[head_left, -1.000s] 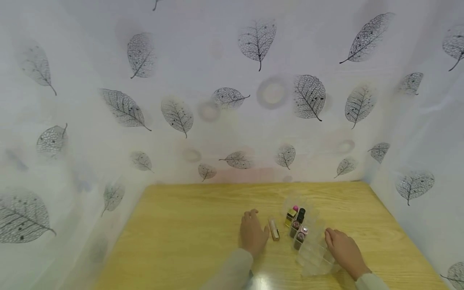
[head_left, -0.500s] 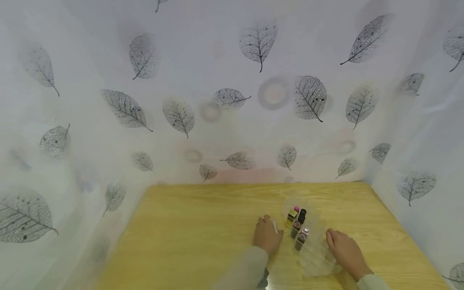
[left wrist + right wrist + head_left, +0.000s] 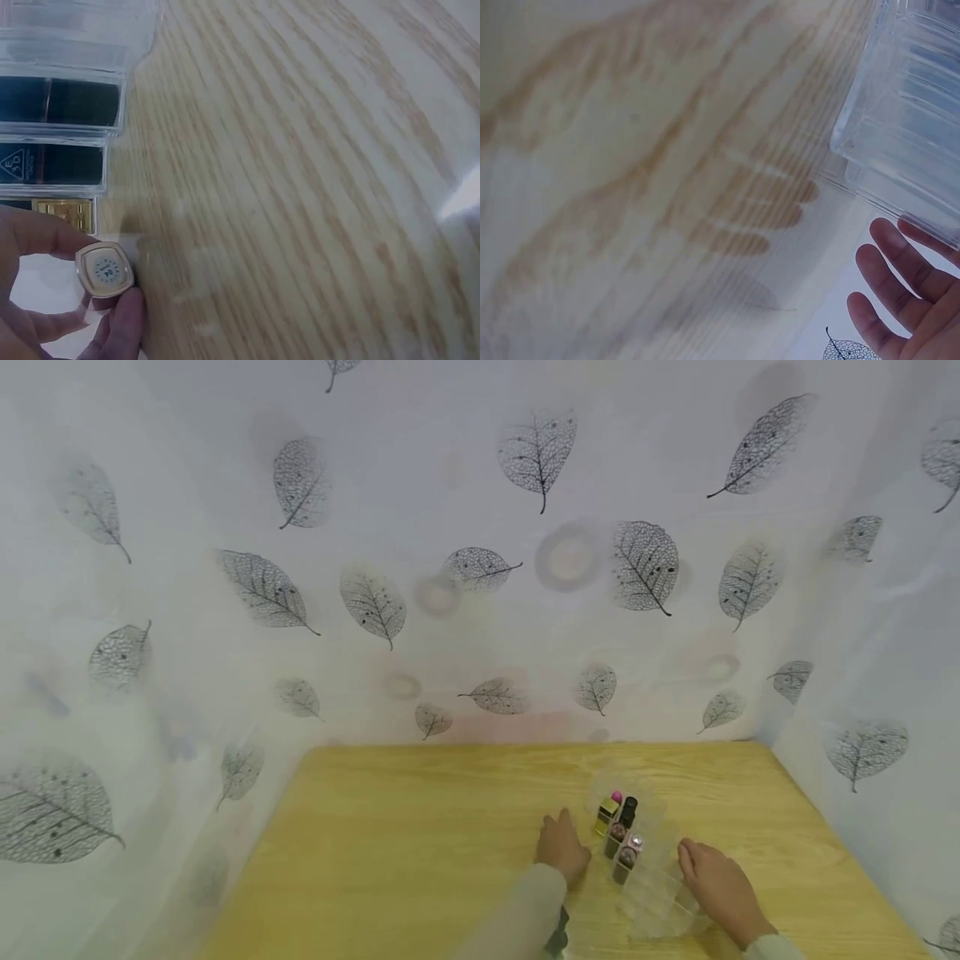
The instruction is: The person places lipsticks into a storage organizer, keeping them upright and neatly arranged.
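Note:
My left hand point(image 3: 562, 850) pinches a lipstick tube point(image 3: 105, 270) between thumb and fingertips; its squarish base with a small printed label faces the left wrist camera. In the head view the hand hides this tube. Just right of it stands a clear plastic lipstick organizer point(image 3: 651, 902), whose slots hold several dark tubes, a black one point(image 3: 628, 811), a gold-and-black one point(image 3: 606, 814) and a pink-topped one. My right hand point(image 3: 720, 887) holds the organizer's right edge. In the right wrist view its other fingers point(image 3: 900, 281) spread loosely beside the clear wall, and the thumb is hidden.
The wood-grain table point(image 3: 405, 843) reaches back to a pale curtain point(image 3: 465, 635) printed with leaves, which also hangs on both sides. Several slots at the organizer's near end show no tubes. Light glares off the tabletop in the left wrist view.
My left hand has moved right to the lipstick tube that lay on the table and taken hold of it. The right hand has stayed at the organizer's edge.

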{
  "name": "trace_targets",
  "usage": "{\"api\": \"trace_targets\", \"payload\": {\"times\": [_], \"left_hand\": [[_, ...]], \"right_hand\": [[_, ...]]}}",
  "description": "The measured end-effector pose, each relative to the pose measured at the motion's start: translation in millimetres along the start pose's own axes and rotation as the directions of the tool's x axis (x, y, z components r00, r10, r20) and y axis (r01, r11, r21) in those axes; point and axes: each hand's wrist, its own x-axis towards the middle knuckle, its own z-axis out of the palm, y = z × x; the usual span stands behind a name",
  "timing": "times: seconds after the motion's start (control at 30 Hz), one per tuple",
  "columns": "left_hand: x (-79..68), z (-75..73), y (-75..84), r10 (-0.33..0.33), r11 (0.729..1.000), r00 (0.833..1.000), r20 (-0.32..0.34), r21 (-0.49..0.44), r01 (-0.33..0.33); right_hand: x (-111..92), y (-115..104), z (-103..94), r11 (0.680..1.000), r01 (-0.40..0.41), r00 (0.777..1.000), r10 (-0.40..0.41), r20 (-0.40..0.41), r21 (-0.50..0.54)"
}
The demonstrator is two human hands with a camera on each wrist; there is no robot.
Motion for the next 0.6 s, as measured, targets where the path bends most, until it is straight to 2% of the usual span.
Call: {"api": "trace_targets", "payload": {"times": [0.07,0.17,0.27,0.33,0.4,0.47,0.6], "left_hand": [[0.3,-1.9,-1.9,0.007,1.0,1.0,-0.001,-0.01,-0.007],[1.6,-1.2,-7.5,0.04,0.999,0.998,-0.04,-0.016,-0.04],[2.1,-2.2,-11.9,0.102,0.993,0.988,-0.112,-0.051,-0.108],[0.0,-6.9,-11.2,0.148,0.979,0.979,-0.14,-0.121,-0.165],[-3.4,-16.3,-7.5,0.207,0.95,0.965,-0.161,-0.204,-0.238],[-8.3,-29.3,-2.0,0.27,0.906,0.948,-0.171,-0.289,-0.31],[-16.1,-53.9,7.2,0.375,0.822,0.902,-0.214,-0.373,-0.43]], "right_hand": [[0.3,0.4,0.0,1.0,-0.007,1.0,0.007,0.012,0.0],[-0.3,0.7,-0.3,1.0,-0.007,1.0,0.007,0.018,0.011],[-1.1,0.9,-1.0,1.0,0.001,1.0,-0.001,0.003,0.018],[-1.4,1.3,-1.2,1.0,0.009,1.0,-0.009,-0.019,0.015],[-1.4,1.5,-1.5,1.0,0.016,0.999,-0.015,-0.04,0.012],[-1.4,1.9,-1.1,1.0,0.024,0.998,-0.023,-0.055,0.012],[-2.0,2.5,1.0,0.999,0.032,0.998,-0.031,-0.056,0.023]]}}
